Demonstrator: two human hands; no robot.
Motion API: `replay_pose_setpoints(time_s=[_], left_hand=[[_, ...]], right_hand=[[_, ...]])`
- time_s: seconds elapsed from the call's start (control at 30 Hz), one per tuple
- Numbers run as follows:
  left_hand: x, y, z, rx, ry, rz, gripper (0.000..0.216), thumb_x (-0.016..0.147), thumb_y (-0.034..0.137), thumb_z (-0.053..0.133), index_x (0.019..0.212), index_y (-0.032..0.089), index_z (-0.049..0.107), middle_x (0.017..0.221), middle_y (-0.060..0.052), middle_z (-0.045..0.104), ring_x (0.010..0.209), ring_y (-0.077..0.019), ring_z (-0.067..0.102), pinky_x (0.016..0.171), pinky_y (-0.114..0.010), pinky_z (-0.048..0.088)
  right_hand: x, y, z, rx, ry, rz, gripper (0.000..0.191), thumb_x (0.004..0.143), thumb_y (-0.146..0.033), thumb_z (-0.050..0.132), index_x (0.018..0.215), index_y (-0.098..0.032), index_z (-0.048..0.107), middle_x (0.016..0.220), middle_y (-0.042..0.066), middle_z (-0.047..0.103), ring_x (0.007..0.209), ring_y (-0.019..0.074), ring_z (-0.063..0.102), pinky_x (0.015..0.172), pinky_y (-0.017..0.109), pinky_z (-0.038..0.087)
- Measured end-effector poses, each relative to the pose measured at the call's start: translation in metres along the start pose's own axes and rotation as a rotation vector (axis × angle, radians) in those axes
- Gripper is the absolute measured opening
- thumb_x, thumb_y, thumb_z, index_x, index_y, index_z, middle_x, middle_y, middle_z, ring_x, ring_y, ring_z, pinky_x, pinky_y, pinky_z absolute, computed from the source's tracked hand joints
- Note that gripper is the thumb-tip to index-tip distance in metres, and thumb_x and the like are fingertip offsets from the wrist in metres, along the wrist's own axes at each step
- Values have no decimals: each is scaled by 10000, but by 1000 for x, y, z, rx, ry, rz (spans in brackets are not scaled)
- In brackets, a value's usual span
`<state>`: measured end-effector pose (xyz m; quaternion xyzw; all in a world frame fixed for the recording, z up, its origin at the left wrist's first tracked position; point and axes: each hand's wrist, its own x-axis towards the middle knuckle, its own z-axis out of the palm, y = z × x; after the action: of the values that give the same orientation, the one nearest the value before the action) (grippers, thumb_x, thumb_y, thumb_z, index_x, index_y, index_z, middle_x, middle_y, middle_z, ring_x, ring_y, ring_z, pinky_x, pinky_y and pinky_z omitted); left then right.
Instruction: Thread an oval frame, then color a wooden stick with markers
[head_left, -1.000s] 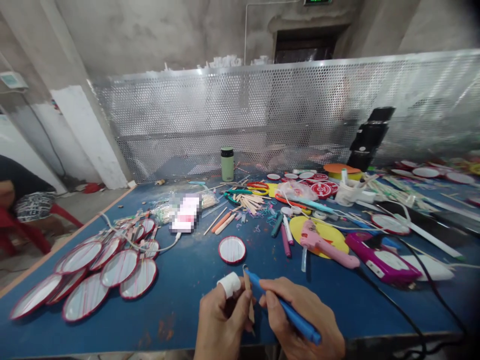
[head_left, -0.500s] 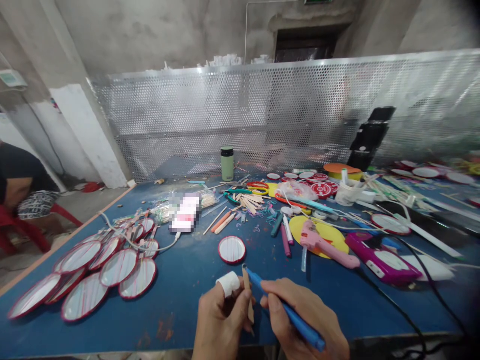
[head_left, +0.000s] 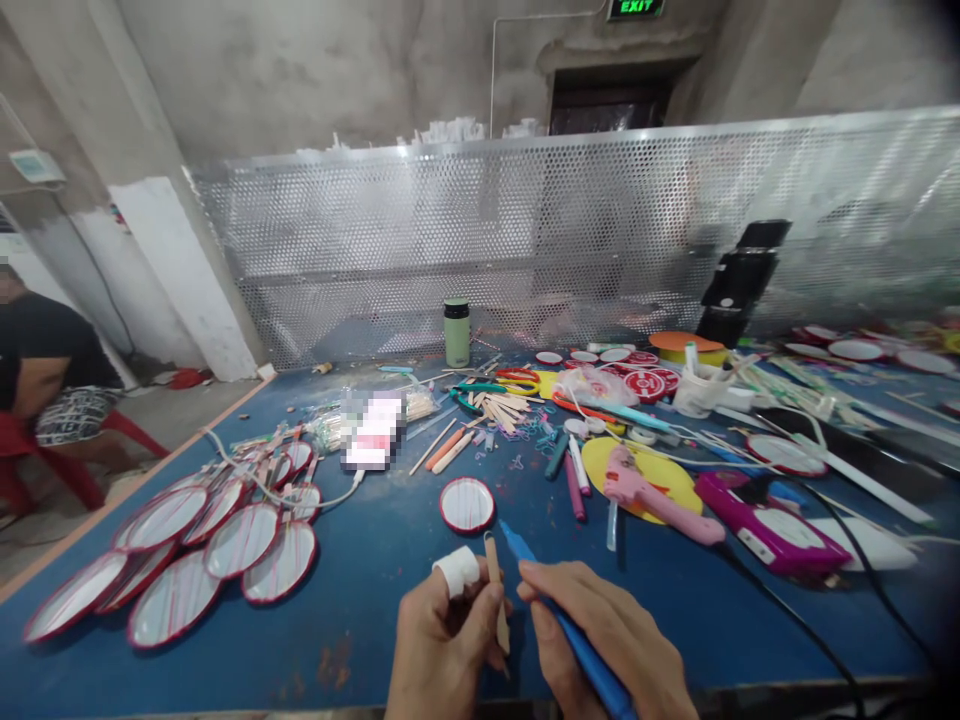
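Observation:
My left hand (head_left: 454,630), a white wrap (head_left: 456,571) around one finger, pinches a small wooden craft stick (head_left: 496,590) that points away from me. Closed around a blue marker pen (head_left: 577,640) is my right hand (head_left: 607,640); the pen's tip lies just right of the stick's upper end, slightly apart from it. Just beyond both hands a round red-rimmed disc (head_left: 466,504) with a pale face lies flat on the blue table (head_left: 375,620).
Several red-rimmed discs on sticks (head_left: 176,600) overlap at left. Behind are a phone (head_left: 375,430) on a cable, loose craft sticks (head_left: 502,410) and a green bottle (head_left: 456,333). A pink glue gun (head_left: 660,500) and purple device (head_left: 772,525) lie right, cords trailing. A person (head_left: 52,370) sits far left.
The pen tip has moved off the stick's upper end, a little to the right and away from me. My left hand keeps its hold on the stick. The view has shifted slightly.

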<state>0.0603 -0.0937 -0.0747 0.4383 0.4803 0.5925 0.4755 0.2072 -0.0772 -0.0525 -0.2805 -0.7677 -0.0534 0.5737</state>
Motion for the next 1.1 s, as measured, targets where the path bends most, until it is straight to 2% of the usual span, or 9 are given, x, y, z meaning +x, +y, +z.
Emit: replay_pose_setpoints(time_s=[0.17, 0.3, 0.4, 0.57, 0.73, 0.9, 1.1], left_hand=[[2, 0, -2, 0, -9, -9, 346, 808, 441, 705, 863, 100, 718, 589, -3, 612, 465, -98, 529, 464, -194, 453], [2, 0, -2, -5, -8, -39, 356, 788, 447, 730, 857, 99, 710, 649, -29, 657, 471, -99, 539, 459, -199, 462], [2, 0, -3, -23, 20, -40, 355, 793, 447, 731, 877, 102, 708, 624, -16, 652, 455, -86, 529, 465, -188, 455], [2, -1, -8, 29, -78, -60, 351, 820, 438, 714, 934, 107, 710, 607, -3, 639, 487, -102, 557, 504, -199, 476], [1, -2, -11, 66, -104, -41, 349, 852, 435, 680, 951, 102, 714, 626, -5, 636, 504, -106, 559, 521, -206, 482], [1, -2, -10, 51, -114, -51, 360, 845, 450, 684, 962, 112, 720, 614, -6, 629, 505, -110, 553, 514, -206, 474], [1, -5, -11, 58, -119, -38, 379, 851, 470, 672, 971, 114, 719, 612, -9, 616, 514, -118, 546, 519, -215, 472]], right_hand=[[6, -3, -4, -11, -8, -15, 265, 828, -86, 644, 1073, -174, 698, 858, 52, 780, 762, 178, 754, 726, 245, 617], [0, 0, 1, 15, 86, 100, 209, 845, -105, 644, 1027, -191, 698, 806, 31, 769, 698, 162, 745, 694, 240, 606], [-6, 1, 7, 22, 93, 176, 177, 865, -115, 620, 1004, -197, 693, 748, 12, 754, 660, 150, 737, 675, 229, 595], [-4, -1, 10, -25, 74, 94, 175, 834, -105, 625, 970, -193, 691, 724, -1, 751, 681, 141, 739, 689, 212, 579], [1, -1, 9, -5, 79, 81, 166, 835, -97, 612, 953, -184, 689, 718, 7, 751, 625, 130, 729, 637, 197, 574], [0, -1, 7, 23, 22, 89, 198, 826, -87, 624, 984, -189, 685, 744, 12, 754, 655, 140, 734, 657, 208, 587], [2, -3, 7, 22, 27, 75, 190, 825, -84, 614, 967, -180, 694, 737, 18, 758, 649, 147, 740, 654, 203, 598]])
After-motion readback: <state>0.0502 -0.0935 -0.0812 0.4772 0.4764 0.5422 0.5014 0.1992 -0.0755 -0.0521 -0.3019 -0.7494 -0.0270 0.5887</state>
